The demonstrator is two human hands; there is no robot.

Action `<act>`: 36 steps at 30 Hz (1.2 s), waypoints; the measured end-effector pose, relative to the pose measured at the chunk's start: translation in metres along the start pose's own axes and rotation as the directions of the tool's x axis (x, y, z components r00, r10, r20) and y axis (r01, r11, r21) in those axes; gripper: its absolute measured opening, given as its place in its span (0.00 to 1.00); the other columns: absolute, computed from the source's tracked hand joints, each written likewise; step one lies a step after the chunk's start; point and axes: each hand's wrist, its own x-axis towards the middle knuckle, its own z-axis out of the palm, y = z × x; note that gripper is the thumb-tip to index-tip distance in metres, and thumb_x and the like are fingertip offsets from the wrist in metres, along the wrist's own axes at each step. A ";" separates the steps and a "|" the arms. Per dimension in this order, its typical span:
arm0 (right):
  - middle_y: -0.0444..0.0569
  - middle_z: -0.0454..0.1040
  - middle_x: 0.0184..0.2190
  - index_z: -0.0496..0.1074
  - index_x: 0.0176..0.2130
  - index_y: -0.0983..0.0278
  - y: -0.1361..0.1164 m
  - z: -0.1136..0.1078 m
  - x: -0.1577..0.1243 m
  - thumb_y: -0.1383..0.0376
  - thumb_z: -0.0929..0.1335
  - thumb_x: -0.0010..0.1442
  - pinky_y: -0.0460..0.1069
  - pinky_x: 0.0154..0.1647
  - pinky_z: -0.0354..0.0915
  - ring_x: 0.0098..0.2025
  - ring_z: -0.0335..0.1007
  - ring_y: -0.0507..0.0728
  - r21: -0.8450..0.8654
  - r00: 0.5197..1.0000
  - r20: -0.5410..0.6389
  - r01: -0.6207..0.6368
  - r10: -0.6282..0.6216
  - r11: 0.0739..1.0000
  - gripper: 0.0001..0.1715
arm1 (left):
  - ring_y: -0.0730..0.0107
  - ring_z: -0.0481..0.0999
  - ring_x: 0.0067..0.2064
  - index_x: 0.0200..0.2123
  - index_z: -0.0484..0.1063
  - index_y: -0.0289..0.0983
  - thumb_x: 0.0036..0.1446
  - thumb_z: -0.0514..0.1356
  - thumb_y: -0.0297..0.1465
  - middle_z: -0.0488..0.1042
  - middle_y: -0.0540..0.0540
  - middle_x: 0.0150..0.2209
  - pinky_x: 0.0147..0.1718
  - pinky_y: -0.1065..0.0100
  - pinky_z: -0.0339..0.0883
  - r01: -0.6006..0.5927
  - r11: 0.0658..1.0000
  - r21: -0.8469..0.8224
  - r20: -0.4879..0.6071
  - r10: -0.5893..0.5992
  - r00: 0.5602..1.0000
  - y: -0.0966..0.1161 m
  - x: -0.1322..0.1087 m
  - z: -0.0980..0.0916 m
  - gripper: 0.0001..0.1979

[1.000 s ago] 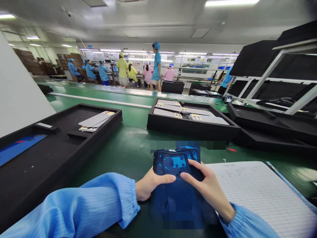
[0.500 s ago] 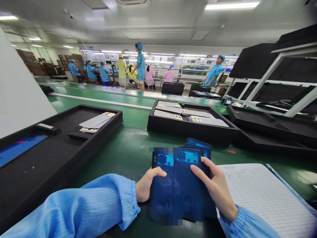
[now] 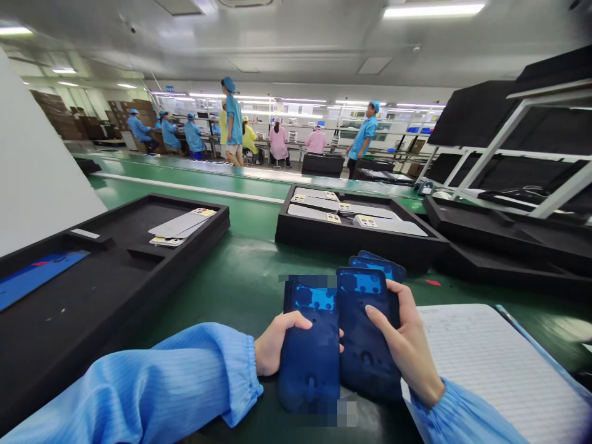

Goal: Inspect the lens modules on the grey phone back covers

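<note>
Grips a dark blue stack (image 3: 309,364) of phone-shaped panels in the left hand (image 3: 277,338) and a fanned blue stack (image 3: 358,336) in the right hand (image 3: 409,336), both nearer than the middle tray (image 3: 342,240). Covers a sliver of that tray's front wall from view with the fanned blue stack. Hides part of the left edge of a lined notebook (image 3: 481,364), right of and nearer than the middle tray, behind the right hand. Has a long tray (image 3: 106,277) with white panels (image 3: 178,227) and a blue sheet (image 3: 41,280) left of it, more black trays (image 3: 499,259) right of it, co-workers (image 3: 235,120) well beyond it.
</note>
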 end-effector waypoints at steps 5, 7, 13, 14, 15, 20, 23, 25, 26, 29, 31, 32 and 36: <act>0.44 0.55 0.58 0.52 0.57 0.54 0.001 0.002 -0.002 0.60 0.64 0.56 0.53 0.56 0.54 0.58 0.53 0.60 -0.054 0.987 0.098 0.130 -0.124 0.990 0.30 | 0.60 0.76 0.37 0.41 0.71 0.22 0.44 0.52 0.33 0.77 0.35 0.35 0.42 0.63 0.63 -0.013 1.000 -0.009 0.009 0.013 1.000 -0.001 0.001 -0.002 0.24; 0.43 0.59 0.56 0.57 0.55 0.54 0.001 0.001 -0.003 0.61 0.63 0.57 0.53 0.56 0.53 0.57 0.55 0.60 -0.075 0.981 0.165 0.120 -0.106 0.990 0.26 | 0.60 0.76 0.37 0.41 0.72 0.22 0.44 0.53 0.32 0.77 0.35 0.36 0.42 0.62 0.63 -0.024 1.000 -0.002 0.022 0.024 0.999 -0.001 0.001 -0.002 0.23; 0.45 0.73 0.42 0.73 0.39 0.57 -0.001 0.001 -0.004 0.61 0.61 0.58 0.53 0.50 0.60 0.46 0.66 0.60 -0.120 0.971 0.237 0.058 -0.028 0.991 0.13 | 0.59 0.76 0.37 0.38 0.73 0.26 0.44 0.53 0.32 0.77 0.37 0.32 0.44 0.59 0.62 -0.065 0.997 0.044 0.004 0.065 0.998 0.000 -0.002 0.001 0.20; 0.46 0.74 0.41 0.74 0.38 0.58 -0.001 0.002 -0.005 0.62 0.61 0.57 0.53 0.49 0.60 0.46 0.67 0.60 -0.114 0.971 0.236 0.057 -0.028 0.992 0.13 | 0.58 0.76 0.36 0.38 0.73 0.26 0.44 0.54 0.31 0.77 0.37 0.31 0.44 0.59 0.63 -0.079 0.996 0.048 -0.023 0.080 0.996 0.000 -0.002 0.002 0.19; 0.46 0.74 0.40 0.75 0.37 0.58 -0.001 0.003 -0.005 0.62 0.62 0.57 0.53 0.49 0.61 0.45 0.67 0.60 -0.104 0.971 0.238 0.054 -0.028 0.993 0.13 | 0.59 0.76 0.35 0.38 0.73 0.27 0.43 0.55 0.30 0.77 0.38 0.31 0.44 0.58 0.63 -0.092 0.995 0.050 -0.061 0.095 0.994 0.000 -0.002 0.003 0.18; 0.47 0.73 0.41 0.75 0.39 0.58 0.001 0.007 -0.009 0.61 0.64 0.55 0.52 0.48 0.62 0.45 0.67 0.59 -0.050 0.978 0.208 0.034 -0.022 0.998 0.13 | 0.62 0.76 0.36 0.40 0.72 0.32 0.42 0.62 0.25 0.78 0.43 0.32 0.43 0.60 0.65 -0.175 0.979 0.104 -0.150 0.190 0.970 -0.003 -0.001 0.003 0.17; 0.48 0.73 0.42 0.75 0.40 0.59 0.001 0.009 -0.010 0.58 0.66 0.54 0.52 0.47 0.64 0.44 0.69 0.60 -0.036 0.983 0.182 0.017 -0.010 0.999 0.14 | 0.61 0.75 0.41 0.42 0.71 0.33 0.42 0.65 0.25 0.77 0.42 0.37 0.46 0.59 0.64 -0.246 0.956 0.160 -0.114 0.265 0.958 -0.005 0.000 0.004 0.20; 0.48 0.73 0.41 0.76 0.39 0.59 -0.001 0.010 -0.011 0.57 0.68 0.52 0.52 0.44 0.66 0.43 0.69 0.60 -0.044 0.984 0.176 0.008 0.000 0.999 0.15 | 0.60 0.74 0.43 0.43 0.70 0.34 0.42 0.66 0.26 0.76 0.42 0.39 0.47 0.59 0.63 -0.276 0.944 0.180 -0.090 0.295 0.951 -0.005 0.000 0.005 0.21; 0.48 0.74 0.41 0.76 0.38 0.59 -0.001 0.011 -0.011 0.56 0.69 0.51 0.51 0.43 0.67 0.42 0.70 0.60 -0.053 0.985 0.172 0.004 0.005 0.999 0.15 | 0.60 0.74 0.43 0.43 0.70 0.34 0.43 0.66 0.26 0.76 0.42 0.39 0.47 0.59 0.63 -0.287 0.939 0.187 -0.081 0.306 0.949 -0.005 0.000 0.006 0.21; 0.48 0.75 0.37 0.76 0.36 0.60 -0.004 0.013 -0.012 0.56 0.71 0.46 0.51 0.40 0.69 0.38 0.71 0.60 -0.089 0.984 0.179 -0.007 0.023 0.996 0.16 | 0.58 0.74 0.44 0.43 0.70 0.35 0.42 0.66 0.28 0.76 0.42 0.40 0.47 0.59 0.63 -0.303 0.929 0.213 -0.069 0.324 0.944 -0.004 -0.001 0.008 0.21; 0.48 0.75 0.35 0.76 0.35 0.60 -0.006 0.014 -0.013 0.56 0.71 0.46 0.52 0.39 0.69 0.36 0.71 0.60 -0.101 0.982 0.187 -0.008 0.026 0.995 0.15 | 0.57 0.73 0.45 0.42 0.70 0.36 0.42 0.67 0.28 0.76 0.42 0.40 0.47 0.59 0.63 -0.306 0.925 0.223 -0.071 0.329 0.942 -0.004 -0.001 0.009 0.21; 0.48 0.75 0.35 0.76 0.34 0.60 -0.006 0.015 -0.013 0.56 0.71 0.47 0.51 0.39 0.69 0.36 0.71 0.60 -0.103 0.981 0.191 -0.002 0.022 0.995 0.14 | 0.57 0.73 0.45 0.42 0.70 0.36 0.42 0.67 0.28 0.76 0.42 0.39 0.47 0.60 0.63 -0.302 0.927 0.222 -0.078 0.325 0.942 -0.004 -0.002 0.009 0.21; 0.47 0.75 0.35 0.75 0.34 0.59 -0.007 0.013 -0.013 0.56 0.69 0.50 0.51 0.39 0.68 0.37 0.71 0.60 -0.106 0.977 0.214 0.002 0.021 0.994 0.13 | 0.59 0.76 0.39 0.42 0.70 0.35 0.44 0.64 0.29 0.77 0.43 0.35 0.43 0.59 0.65 -0.207 0.969 0.134 -0.175 0.229 0.958 -0.003 -0.002 0.008 0.19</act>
